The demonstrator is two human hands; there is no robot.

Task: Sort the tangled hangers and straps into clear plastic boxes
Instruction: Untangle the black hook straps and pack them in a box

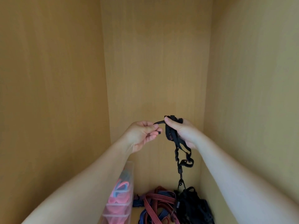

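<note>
Wooden panels of a cabinet [153, 62] close the scene on three sides, and its floor [135, 213] carries the task's things. Along the left edge of the floor stands a clear plastic box [129, 168] with pink, red and blue pieces inside; what they are I cannot tell. At the middle of the front edge lie red-and-blue striped straps [155, 202], and just beside them, toward the right front corner, a black tangle [192, 206]. A black strap [171, 133] is held high above this heap; its lower end hangs down and seems to reach the tangle. The right hand [182, 131] has a closed grip around the gathered upper part of the strap. The left hand [142, 135] has a narrow grip, thumb and forefinger pinching one free end. To do this step well, I think the left hand should draw the end out slowly while the right loosens a little, so that the knot opens instead of tightening.
</note>
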